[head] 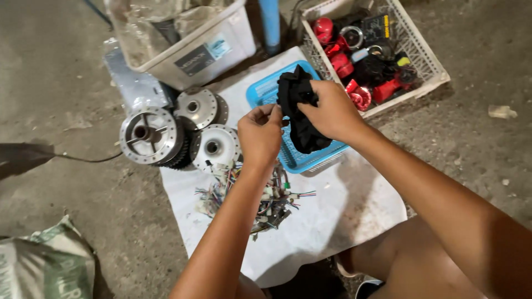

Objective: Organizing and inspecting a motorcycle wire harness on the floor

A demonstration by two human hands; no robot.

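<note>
Just crumpled black cloth (299, 108) btwn left hand (259, 135) & right hand (332, 111)

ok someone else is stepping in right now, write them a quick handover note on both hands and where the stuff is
Left hand: pinching the near edge of the black cloth.
Right hand: gripping the same cloth from the other side; it hangs bunched above the blue basket.
Around: three round metal hubs on the left edge of the white sheet, a tangle of coloured wires under the left forearm, a white crate of red and black parts behind.
Done: cloth lifted off the ground.
Left: cloth not set down; hubs and wires untouched.
</note>
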